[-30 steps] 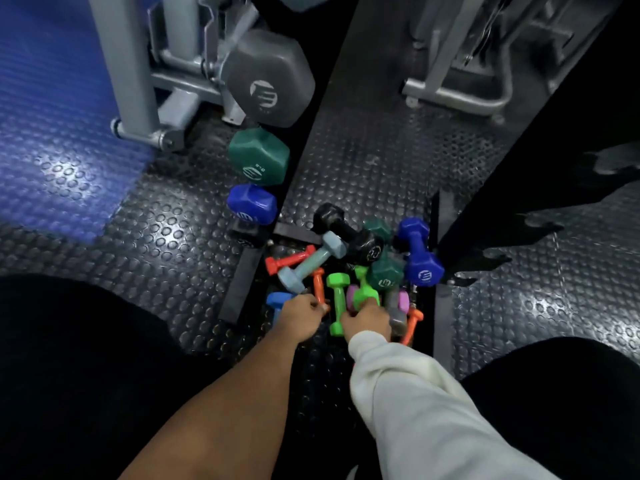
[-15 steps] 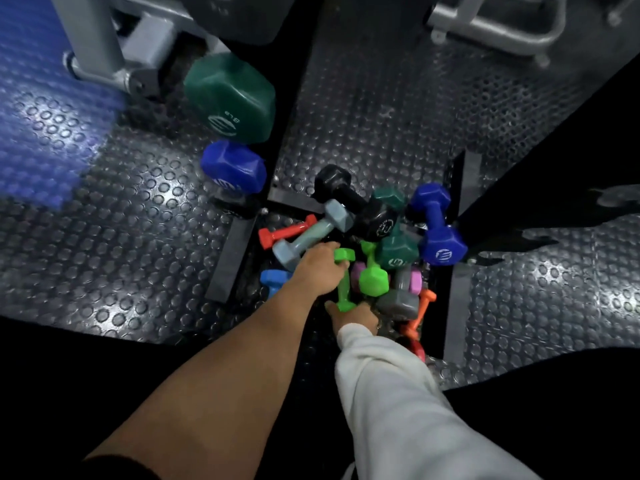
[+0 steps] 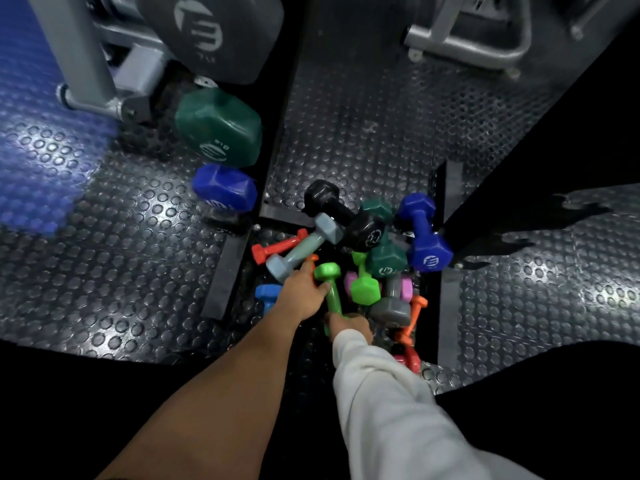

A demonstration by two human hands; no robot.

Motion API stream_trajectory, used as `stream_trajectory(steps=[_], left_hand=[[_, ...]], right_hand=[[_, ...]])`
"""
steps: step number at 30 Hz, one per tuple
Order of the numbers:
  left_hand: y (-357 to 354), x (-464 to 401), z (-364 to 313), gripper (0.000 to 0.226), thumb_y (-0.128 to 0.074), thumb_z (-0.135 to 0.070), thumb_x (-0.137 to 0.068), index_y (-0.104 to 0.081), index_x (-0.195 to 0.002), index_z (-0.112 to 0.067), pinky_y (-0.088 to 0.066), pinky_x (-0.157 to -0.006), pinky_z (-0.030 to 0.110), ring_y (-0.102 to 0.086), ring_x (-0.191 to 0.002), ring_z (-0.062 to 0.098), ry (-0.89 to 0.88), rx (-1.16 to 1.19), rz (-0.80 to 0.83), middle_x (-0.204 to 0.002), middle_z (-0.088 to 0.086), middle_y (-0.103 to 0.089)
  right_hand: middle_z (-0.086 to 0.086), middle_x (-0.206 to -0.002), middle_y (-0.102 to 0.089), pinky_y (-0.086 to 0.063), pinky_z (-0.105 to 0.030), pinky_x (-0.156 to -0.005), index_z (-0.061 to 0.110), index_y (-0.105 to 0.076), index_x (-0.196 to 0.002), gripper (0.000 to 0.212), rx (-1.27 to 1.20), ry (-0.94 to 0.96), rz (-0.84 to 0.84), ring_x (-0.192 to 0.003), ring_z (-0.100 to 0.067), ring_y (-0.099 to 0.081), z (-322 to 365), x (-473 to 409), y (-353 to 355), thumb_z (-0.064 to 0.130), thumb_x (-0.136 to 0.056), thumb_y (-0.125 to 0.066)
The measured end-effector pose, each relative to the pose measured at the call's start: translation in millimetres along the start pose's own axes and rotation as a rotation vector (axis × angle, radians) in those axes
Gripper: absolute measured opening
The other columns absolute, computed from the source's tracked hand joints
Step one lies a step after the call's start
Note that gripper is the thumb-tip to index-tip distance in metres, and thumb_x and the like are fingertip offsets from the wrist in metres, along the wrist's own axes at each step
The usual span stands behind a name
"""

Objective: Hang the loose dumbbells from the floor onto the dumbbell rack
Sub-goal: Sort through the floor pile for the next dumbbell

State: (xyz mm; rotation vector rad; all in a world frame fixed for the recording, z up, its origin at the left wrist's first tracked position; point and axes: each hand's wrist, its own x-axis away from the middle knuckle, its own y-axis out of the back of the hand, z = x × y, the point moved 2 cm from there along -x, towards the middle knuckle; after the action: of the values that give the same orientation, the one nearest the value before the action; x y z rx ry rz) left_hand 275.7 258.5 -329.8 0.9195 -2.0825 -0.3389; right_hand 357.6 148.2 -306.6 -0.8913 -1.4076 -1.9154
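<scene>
Head view: left hand (image 3: pixel 303 292) grips green dumbbell (image 3: pixel 330 289); right hand (image 3: pixel 353 325) seemingly holds its lower end.

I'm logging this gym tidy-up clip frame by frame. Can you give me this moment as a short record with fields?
setting: studded rubber gym floor
pile: loose dumbbells of mixed colours heaped between two black floor strips
left hand: bare arm, on the handle of the green dumbbell
right hand: white sleeve, at that dumbbell's near end; grip unclear
on rack: grey dumbbell, dark green dumbbell, blue dumbbell
task state: green dumbbell not yet hung
</scene>
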Motion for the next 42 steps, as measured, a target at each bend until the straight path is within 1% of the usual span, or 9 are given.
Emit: stream_trajectory(steps=[6,11,17,20,25,29,34,39,42], left_hand=[[21,16,-8,0.067,-0.071,-0.034,-0.097,-0.042,-0.156,-0.024,-0.044,-0.106,0.031,-0.058,-0.13,0.031,0.046,0.065,0.003,-0.144,0.008,-0.06],[45,37,1,0.057,-0.071,-0.037,-0.095,-0.053,-0.146,-0.021,-0.05,-0.097,0.034,-0.064,-0.118,0.035,0.175,0.094,-0.057,-0.13,0.017,-0.066],[75,68,-10,0.041,-0.067,-0.047,-0.091,-0.066,-0.119,-0.016,-0.063,-0.081,0.044,-0.073,-0.091,0.033,0.161,0.219,-0.125,-0.105,0.013,-0.072],[87,81,-21,0.061,-0.061,-0.059,-0.077,-0.068,-0.119,-0.014,-0.062,-0.083,0.048,-0.073,-0.094,0.035,0.115,0.219,-0.21,-0.106,0.013,-0.073],[130,120,-63,0.046,-0.065,-0.053,-0.091,-0.068,-0.115,-0.014,-0.053,-0.093,0.038,-0.068,-0.109,0.032,0.002,0.224,-0.308,-0.113,0.01,-0.073],[168,153,-97,0.032,-0.069,-0.045,-0.096,-0.068,-0.109,-0.016,-0.054,-0.089,0.035,-0.07,-0.1,0.03,-0.116,0.263,-0.39,-0.103,0.007,-0.074],[212,198,-141,0.041,-0.066,-0.046,-0.098,-0.067,-0.122,-0.013,-0.048,-0.091,0.036,-0.066,-0.11,0.033,-0.237,0.195,-0.504,-0.113,0.012,-0.073],[254,241,-180,0.037,-0.065,-0.051,-0.097,-0.066,-0.114,-0.019,-0.055,-0.08,0.039,-0.072,-0.089,0.03,-0.363,0.216,-0.637,-0.093,0.006,-0.073],[277,270,-201,0.032,-0.064,-0.05,-0.098,-0.065,-0.114,-0.022,-0.046,-0.074,0.033,-0.065,-0.089,0.022,-0.43,0.211,-0.703,-0.095,0.001,-0.069]], right_hand=[[-0.002,-0.115,-0.072,-0.048,-0.028,-0.092,0.032,-0.067,-0.118,0.041,0.058,0.173,-0.02,-0.112,-0.03,-0.065,-4,20,17,0.036,-0.077,-0.072],[-0.009,-0.12,-0.068,-0.044,-0.028,-0.092,0.032,-0.063,-0.126,0.042,0.025,0.323,-0.042,-0.116,-0.035,-0.061,6,45,34,0.035,-0.084,-0.068],[-0.002,-0.101,-0.073,-0.05,-0.027,-0.084,0.026,-0.069,-0.114,0.053,-0.177,0.406,-0.091,-0.099,-0.029,-0.068,16,77,55,0.038,-0.064,-0.084],[-0.003,-0.11,-0.072,-0.049,-0.028,-0.09,0.025,-0.068,-0.12,0.054,-0.212,0.466,-0.103,-0.104,-0.028,-0.066,28,94,71,0.031,-0.069,-0.083],[-0.002,-0.101,-0.074,-0.053,-0.032,-0.093,0.026,-0.069,-0.113,0.052,-0.26,0.627,-0.124,-0.098,-0.026,-0.068,55,131,103,0.034,-0.065,-0.086],[0.0,-0.098,-0.073,-0.055,-0.035,-0.093,0.029,-0.069,-0.112,0.051,-0.283,0.757,-0.149,-0.095,-0.024,-0.068,79,168,133,0.036,-0.064,-0.083],[0.004,-0.092,-0.072,-0.053,-0.03,-0.089,0.028,-0.071,-0.11,0.045,-0.345,0.922,-0.208,-0.092,-0.022,-0.068,99,221,170,0.031,-0.066,-0.083],[0.01,-0.09,-0.073,-0.055,-0.03,-0.084,0.035,-0.072,-0.11,0.047,-0.414,1.092,-0.217,-0.087,-0.016,-0.069,120,278,210,0.03,-0.065,-0.082],[0.014,-0.091,-0.073,-0.056,-0.031,-0.083,0.037,-0.072,-0.111,0.051,-0.45,1.182,-0.221,-0.087,-0.011,-0.069,132,308,229,0.032,-0.062,-0.084]])
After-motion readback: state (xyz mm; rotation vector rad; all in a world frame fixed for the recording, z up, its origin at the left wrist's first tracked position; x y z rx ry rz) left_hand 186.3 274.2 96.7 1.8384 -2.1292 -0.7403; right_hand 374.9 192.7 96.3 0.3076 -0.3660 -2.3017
